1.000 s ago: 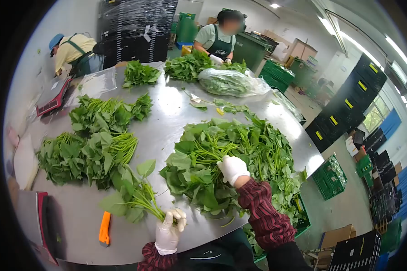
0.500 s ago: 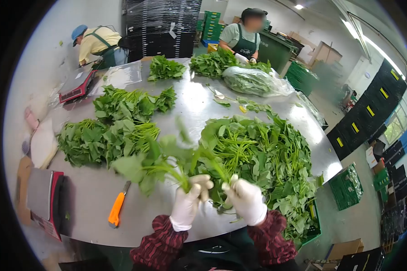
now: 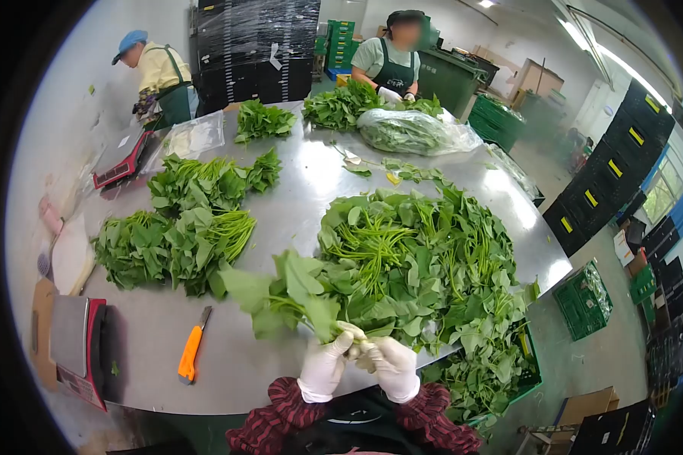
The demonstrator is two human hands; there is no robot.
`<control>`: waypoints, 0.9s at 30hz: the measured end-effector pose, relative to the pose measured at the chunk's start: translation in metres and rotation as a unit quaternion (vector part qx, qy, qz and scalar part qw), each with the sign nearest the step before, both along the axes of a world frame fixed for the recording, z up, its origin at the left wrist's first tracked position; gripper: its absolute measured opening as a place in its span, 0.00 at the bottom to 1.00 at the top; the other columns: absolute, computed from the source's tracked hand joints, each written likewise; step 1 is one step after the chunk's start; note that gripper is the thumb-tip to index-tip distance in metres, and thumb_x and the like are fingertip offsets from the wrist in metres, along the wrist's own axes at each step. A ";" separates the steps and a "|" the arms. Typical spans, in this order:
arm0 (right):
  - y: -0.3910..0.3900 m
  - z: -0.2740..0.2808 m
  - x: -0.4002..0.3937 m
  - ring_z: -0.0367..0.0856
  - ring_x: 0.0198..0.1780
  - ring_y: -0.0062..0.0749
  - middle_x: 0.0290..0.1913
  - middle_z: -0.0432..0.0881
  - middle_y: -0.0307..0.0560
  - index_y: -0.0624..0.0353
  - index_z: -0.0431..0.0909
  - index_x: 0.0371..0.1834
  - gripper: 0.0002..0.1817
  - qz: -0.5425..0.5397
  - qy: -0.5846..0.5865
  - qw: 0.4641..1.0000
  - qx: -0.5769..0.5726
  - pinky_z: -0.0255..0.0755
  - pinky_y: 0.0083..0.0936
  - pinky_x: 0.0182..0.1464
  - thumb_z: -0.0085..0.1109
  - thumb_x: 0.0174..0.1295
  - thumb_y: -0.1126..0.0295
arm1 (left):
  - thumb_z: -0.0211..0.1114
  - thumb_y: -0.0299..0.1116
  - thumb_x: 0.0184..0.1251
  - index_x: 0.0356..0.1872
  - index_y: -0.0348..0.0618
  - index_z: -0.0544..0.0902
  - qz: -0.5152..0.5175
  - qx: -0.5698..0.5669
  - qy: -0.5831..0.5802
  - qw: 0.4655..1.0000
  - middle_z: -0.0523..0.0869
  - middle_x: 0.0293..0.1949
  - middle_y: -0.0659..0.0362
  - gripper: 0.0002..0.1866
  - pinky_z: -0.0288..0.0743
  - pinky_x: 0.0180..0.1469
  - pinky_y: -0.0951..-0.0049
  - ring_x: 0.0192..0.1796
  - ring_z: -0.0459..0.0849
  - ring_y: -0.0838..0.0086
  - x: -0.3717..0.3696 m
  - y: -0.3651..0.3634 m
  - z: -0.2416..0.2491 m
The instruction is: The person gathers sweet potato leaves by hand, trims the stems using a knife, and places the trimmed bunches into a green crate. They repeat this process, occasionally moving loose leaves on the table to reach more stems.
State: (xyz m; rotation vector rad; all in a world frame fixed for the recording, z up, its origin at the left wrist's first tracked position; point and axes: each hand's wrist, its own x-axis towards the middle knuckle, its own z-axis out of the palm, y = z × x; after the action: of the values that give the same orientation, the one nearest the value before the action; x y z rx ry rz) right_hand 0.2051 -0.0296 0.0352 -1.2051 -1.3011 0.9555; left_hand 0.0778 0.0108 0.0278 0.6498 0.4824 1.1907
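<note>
My left hand (image 3: 327,365), in a white glove, is closed around the stems of a small bunch of leafy greens (image 3: 300,296). The leaves fan out up and to the left above the steel table. Pressed up against it, my gloved right hand (image 3: 391,365) pinches at the stem ends; its fingertips partly hide what they hold. Just beyond my hands lies a big heap of leafy greens (image 3: 432,258), which spills over the table's front right edge. To the left rest gathered bunches (image 3: 178,243) with stems facing right.
An orange utility knife (image 3: 192,353) lies left of my hands. Red-edged scales (image 3: 76,337) stand at the left edge, front and back. A filled plastic bag (image 3: 410,133) is at the far side, where a person (image 3: 391,64) works. Another person (image 3: 159,76) stands back left.
My hands, apart before with greens in each, have come together nearer my body. The person at back left has straightened up somewhat. The view has shifted slightly.
</note>
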 end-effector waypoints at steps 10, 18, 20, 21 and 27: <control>0.065 0.036 0.138 0.73 0.13 0.21 0.19 0.78 0.43 0.64 0.76 0.26 0.15 -0.368 -0.102 0.924 -0.016 0.64 0.16 0.13 0.57 0.63 0.62 | 0.59 0.40 0.66 0.30 0.39 0.76 0.132 0.041 -0.013 0.990 0.79 0.38 0.55 0.13 0.71 0.37 0.72 0.39 0.76 0.72 -0.042 0.020 -0.004; 0.182 0.037 0.053 0.79 0.17 0.28 0.22 0.80 0.52 0.69 0.76 0.30 0.24 -0.203 -0.286 0.935 -0.053 0.70 0.22 0.23 0.64 0.54 0.53 | 0.57 0.37 0.68 0.36 0.41 0.75 0.111 0.011 -0.044 0.993 0.79 0.31 0.58 0.09 0.68 0.38 0.70 0.29 0.76 0.70 -0.038 0.006 0.015; 0.193 0.030 0.052 0.79 0.16 0.27 0.23 0.81 0.52 0.69 0.76 0.30 0.22 -0.198 -0.301 0.933 -0.018 0.69 0.21 0.21 0.64 0.56 0.55 | 0.57 0.36 0.68 0.38 0.42 0.75 0.112 0.014 -0.048 0.992 0.75 0.27 0.61 0.08 0.65 0.34 0.72 0.27 0.73 0.73 -0.044 0.003 0.010; 0.191 0.031 0.055 0.78 0.17 0.25 0.24 0.82 0.51 0.68 0.76 0.30 0.19 -0.158 -0.182 0.969 -0.050 0.68 0.19 0.20 0.62 0.58 0.58 | 0.57 0.34 0.68 0.39 0.42 0.75 0.111 0.017 -0.055 0.992 0.71 0.22 0.64 0.07 0.62 0.31 0.73 0.24 0.69 0.76 -0.047 0.002 0.008; 0.087 0.133 0.021 0.80 0.27 0.22 0.36 0.82 0.51 0.68 0.72 0.36 0.07 -0.159 0.084 0.981 0.069 0.72 0.14 0.28 0.51 0.65 0.73 | 0.56 0.31 0.67 0.40 0.45 0.78 0.093 0.045 -0.077 0.992 0.59 0.11 0.71 0.05 0.55 0.26 0.77 0.16 0.60 0.81 -0.053 0.003 -0.004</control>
State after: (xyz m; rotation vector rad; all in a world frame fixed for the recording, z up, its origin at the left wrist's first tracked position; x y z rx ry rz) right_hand 0.2265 0.0572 0.1686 -1.1559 -0.9871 0.7068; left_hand 0.0248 0.0137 0.0237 0.5929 0.3658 1.4345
